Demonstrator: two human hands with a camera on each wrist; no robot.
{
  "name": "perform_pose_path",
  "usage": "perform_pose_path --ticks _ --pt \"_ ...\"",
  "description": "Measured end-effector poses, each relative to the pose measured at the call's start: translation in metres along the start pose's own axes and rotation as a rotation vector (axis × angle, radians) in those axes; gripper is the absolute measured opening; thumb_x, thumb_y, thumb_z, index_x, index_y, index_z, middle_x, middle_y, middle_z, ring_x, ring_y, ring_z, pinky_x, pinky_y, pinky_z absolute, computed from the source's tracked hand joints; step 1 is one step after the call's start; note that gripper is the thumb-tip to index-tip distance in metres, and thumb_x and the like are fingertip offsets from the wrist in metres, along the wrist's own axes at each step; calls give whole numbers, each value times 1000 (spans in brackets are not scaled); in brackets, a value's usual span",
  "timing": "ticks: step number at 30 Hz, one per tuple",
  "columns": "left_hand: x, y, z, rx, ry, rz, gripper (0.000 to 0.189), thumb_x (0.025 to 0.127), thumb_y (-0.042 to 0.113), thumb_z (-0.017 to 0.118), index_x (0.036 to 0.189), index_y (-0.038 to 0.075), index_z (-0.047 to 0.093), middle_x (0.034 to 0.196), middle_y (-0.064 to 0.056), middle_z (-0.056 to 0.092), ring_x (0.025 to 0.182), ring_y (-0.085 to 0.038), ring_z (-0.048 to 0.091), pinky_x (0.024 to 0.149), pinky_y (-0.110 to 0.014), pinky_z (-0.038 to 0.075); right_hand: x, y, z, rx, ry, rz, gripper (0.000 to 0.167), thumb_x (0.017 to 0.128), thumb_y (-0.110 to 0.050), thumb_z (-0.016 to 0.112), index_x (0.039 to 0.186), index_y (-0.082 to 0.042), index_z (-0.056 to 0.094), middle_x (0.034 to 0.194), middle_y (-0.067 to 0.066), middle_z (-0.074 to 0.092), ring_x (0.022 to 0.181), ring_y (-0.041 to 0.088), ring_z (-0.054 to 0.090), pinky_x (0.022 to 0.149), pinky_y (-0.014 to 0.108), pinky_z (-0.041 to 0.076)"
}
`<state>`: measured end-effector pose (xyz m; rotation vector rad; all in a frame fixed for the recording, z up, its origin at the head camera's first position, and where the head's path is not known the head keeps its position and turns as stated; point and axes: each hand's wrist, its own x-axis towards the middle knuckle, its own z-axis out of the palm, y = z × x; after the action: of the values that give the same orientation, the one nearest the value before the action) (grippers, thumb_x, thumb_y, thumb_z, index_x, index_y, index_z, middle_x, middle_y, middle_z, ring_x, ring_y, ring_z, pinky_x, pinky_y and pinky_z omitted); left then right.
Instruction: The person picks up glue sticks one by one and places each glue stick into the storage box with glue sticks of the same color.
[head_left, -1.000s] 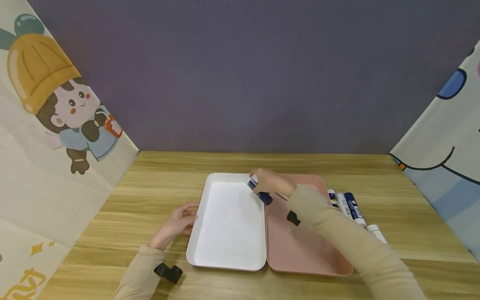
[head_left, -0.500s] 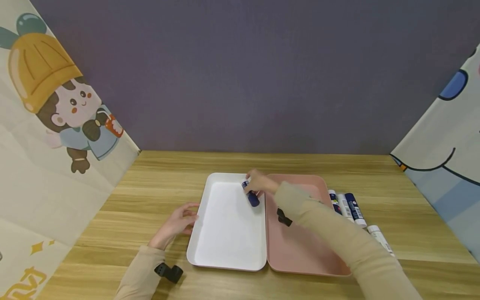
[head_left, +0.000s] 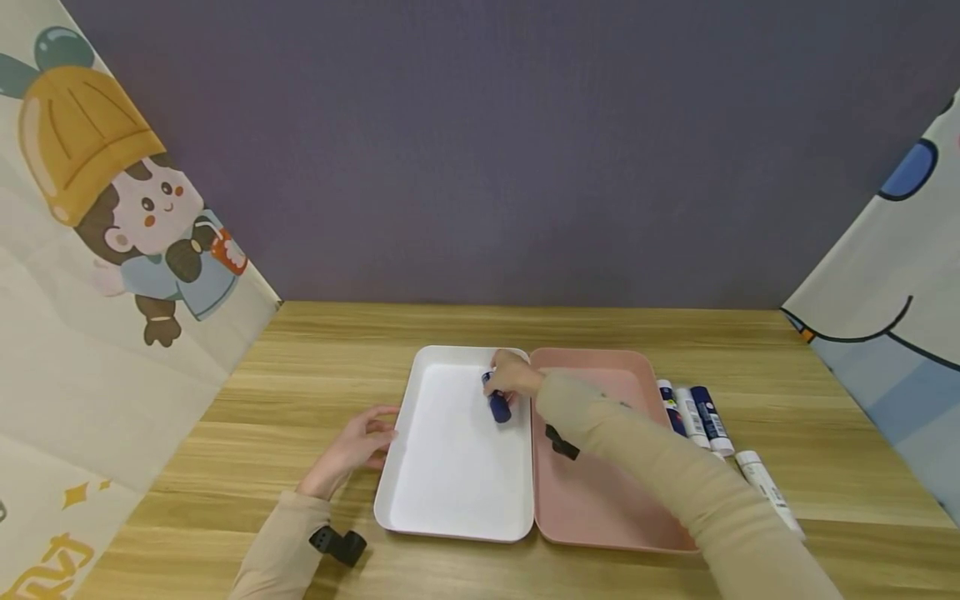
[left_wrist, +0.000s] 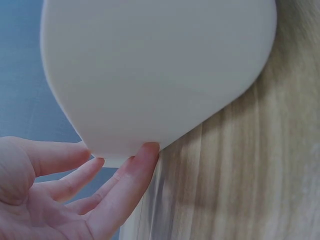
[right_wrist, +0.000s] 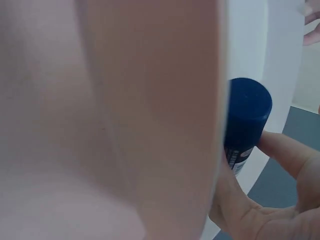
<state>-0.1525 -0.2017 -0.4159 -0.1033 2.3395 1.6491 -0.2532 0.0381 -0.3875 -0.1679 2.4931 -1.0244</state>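
Observation:
In the head view my right hand (head_left: 515, 372) grips a dark blue glue stick (head_left: 499, 408) over the upper right part of the white tray (head_left: 453, 533). The right wrist view shows the glue stick's round blue end (right_wrist: 247, 102) between thumb and fingers; part of its label shows below. My left hand (head_left: 356, 442) is at the white tray's left side. Seen from the left wrist, its fairly straight fingertips (left_wrist: 150, 150) touch the tray's outer wall (left_wrist: 160, 65).
A pink tray (head_left: 600, 537) stands right beside the white one, under my right forearm. Several more glue sticks lie to its right, among them a dark blue one (head_left: 710, 417) and a white one (head_left: 768, 492). A grey-purple panel (head_left: 480, 167) rises behind the table (head_left: 337, 333).
My right hand has carried the glue stick left and slightly toward me, from the border between the trays to over the white tray. My left hand has stayed in place.

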Motion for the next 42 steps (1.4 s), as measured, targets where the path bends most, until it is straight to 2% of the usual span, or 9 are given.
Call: perform_pose_path --ticks 8,17,22,28,32,37,42 --pt "1 0 0 -6 -6 -2 40 89 1 46 128 -1 38 108 -24 47 76 -21 57 62 -34 52 1 6 7 -21 52 -7 51 71 0 67 116 8 44 88 19 55 56 23 58 47 31 51" --pt "1 -1 0 -10 -8 -1 40 89 1 46 128 -1 38 110 -25 46 76 -20 58 61 -34 52 -1 4 9 -35 102 -52 43 73 -1 67 112 8 49 82 14 56 57 21 59 52 30 52" --pt "0 -1 0 -11 -5 7 40 89 1 46 128 -2 38 108 -25 47 75 -20 58 61 -35 52 -6 1 4 -59 129 -81 38 74 0 65 109 6 53 81 13 56 57 20 57 50 30 52" --pt "-1 0 -1 -3 -8 13 40 89 2 47 128 -2 38 108 -25 47 76 -20 58 60 -34 52 -16 -1 -5 -97 124 -127 30 78 -1 61 108 3 56 94 16 58 59 22 58 51 30 52" --pt "0 -1 -1 -13 -9 13 40 89 2 47 128 -2 38 107 -24 48 75 -20 58 60 -34 52 -25 -1 -13 -125 102 -178 28 81 -2 58 108 1 57 88 13 59 63 27 60 48 27 49" --pt "0 -1 0 -15 -1 4 39 89 1 47 127 -1 39 106 -23 48 75 -20 58 60 -34 52 -35 4 -23 -138 87 -249 26 82 -4 58 108 3 57 78 14 60 55 18 52 46 22 41" --pt "0 -1 1 -16 8 -6 39 88 1 48 127 -1 40 107 -23 47 75 -20 58 60 -33 52 -45 8 -33 -153 97 -282 27 82 -3 58 108 3 57 77 10 59 59 15 50 51 24 41"
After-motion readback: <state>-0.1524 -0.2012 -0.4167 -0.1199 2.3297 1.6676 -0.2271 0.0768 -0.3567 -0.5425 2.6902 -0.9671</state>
